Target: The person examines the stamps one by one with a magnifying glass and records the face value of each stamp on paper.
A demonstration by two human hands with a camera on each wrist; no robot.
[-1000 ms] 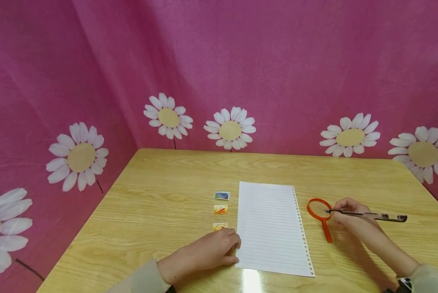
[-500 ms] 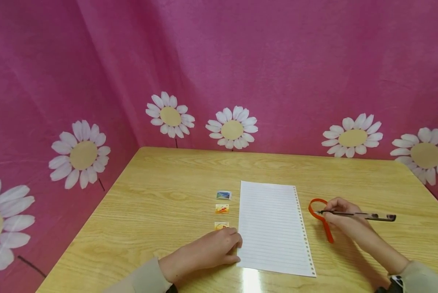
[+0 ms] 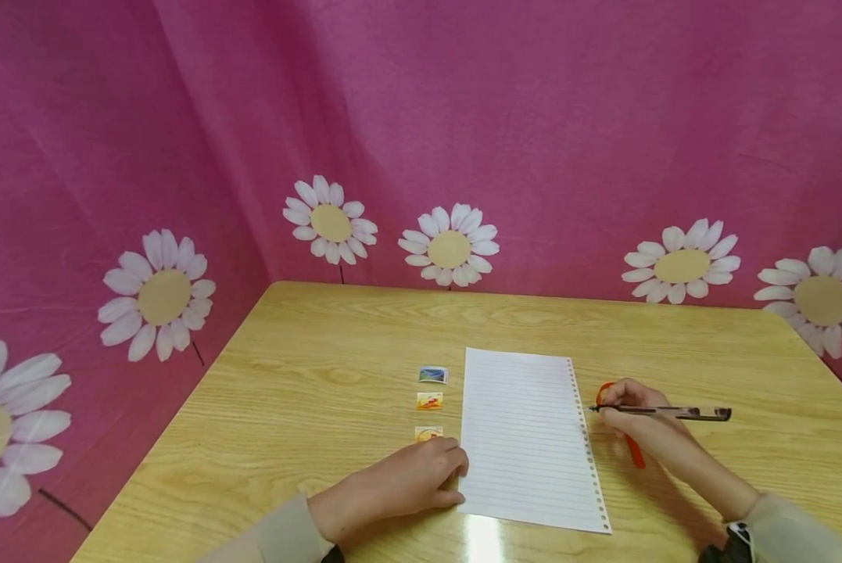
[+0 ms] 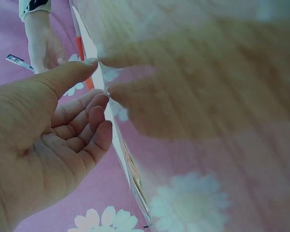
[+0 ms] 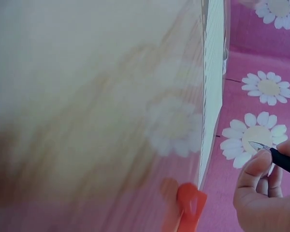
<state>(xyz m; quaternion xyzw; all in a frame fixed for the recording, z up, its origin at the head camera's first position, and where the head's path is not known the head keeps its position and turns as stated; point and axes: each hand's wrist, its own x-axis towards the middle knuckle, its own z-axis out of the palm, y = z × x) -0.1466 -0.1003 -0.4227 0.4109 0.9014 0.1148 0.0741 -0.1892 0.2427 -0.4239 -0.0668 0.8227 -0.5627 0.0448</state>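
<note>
Right hand [image 3: 642,428] pinches a pen [image 3: 674,412] nearer the table's right edge [image 3: 807,379]; left hand [image 3: 417,475], fingers apart, touches paper [image 3: 526,438]. Writing seems due: lower nib [image 3: 592,409].

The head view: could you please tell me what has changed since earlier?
The right hand, pinching a black-and-clear pen, moved left toward the white lined paper sheet, bringing the tip near its punched edge and hiding more of the red round magnifying glass. Nothing was let go. The left hand, sheet and three small printed paper rectangles stayed put.
</note>
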